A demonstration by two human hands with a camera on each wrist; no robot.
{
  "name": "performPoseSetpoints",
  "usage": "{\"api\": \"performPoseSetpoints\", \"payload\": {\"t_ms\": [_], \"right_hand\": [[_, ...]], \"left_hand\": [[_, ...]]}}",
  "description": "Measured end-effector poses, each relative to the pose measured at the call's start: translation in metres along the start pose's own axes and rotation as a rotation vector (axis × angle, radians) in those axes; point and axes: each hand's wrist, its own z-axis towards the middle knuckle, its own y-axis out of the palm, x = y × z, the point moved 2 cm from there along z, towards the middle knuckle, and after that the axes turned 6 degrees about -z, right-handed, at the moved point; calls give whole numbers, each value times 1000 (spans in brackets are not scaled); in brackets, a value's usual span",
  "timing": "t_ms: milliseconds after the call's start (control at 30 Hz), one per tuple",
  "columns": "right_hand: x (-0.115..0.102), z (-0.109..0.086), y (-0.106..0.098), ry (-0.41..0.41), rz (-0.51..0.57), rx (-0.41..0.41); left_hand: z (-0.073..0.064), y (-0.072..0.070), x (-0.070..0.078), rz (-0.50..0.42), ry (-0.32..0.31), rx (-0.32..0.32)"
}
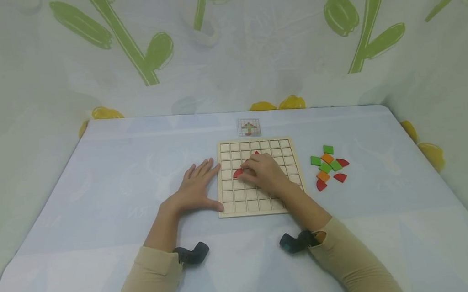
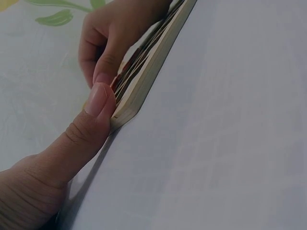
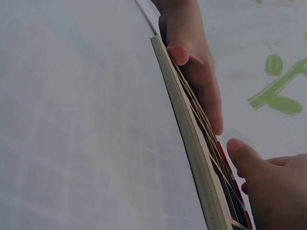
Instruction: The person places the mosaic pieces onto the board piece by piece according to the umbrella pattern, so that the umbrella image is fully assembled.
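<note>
A square wooden grid board (image 1: pixel 228 196) lies on the table. My left hand (image 1: pixel 196 185) is spread along its left side, thumb (image 2: pixel 98 103) at the near corner and fingertips by the left rim. Over the middle of the board is my right hand (image 1: pixel 265 173), fingers bent, the thumb and index tips close to a red quarter-circle piece (image 1: pixel 237 173). Whether they pinch a piece is hidden. Another red tip (image 1: pixel 257 152) shows beyond the knuckles. In the right wrist view, red pieces (image 3: pixel 223 153) sit along the board's top near the right thumb (image 3: pixel 237 148).
Right of the board lie loose green squares (image 1: pixel 328 149), orange squares (image 1: pixel 323 176) and red quarter-circles (image 1: pixel 340 178), some touching. A small card (image 1: pixel 249 127) printed with a grid and coloured figure lies beyond the board's far rim. A patterned curtain (image 1: pixel 267 47) stands behind the table.
</note>
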Motion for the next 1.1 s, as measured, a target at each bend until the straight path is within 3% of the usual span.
{"api": "performPoseSetpoints", "payload": {"t_ms": [333, 633, 800, 1100], "right_hand": [[4, -3, -5, 4, -52, 65], [8, -16, -14, 65, -14, 35], [13, -24, -20, 50, -30, 76], [28, -44, -34, 158, -18, 44]], "left_hand": [[1, -4, 1, 16, -5, -3], [1, 0, -1, 7, -9, -4], [1, 1, -1, 5, -2, -4], [0, 0, 1, 12, -4, -3]]}}
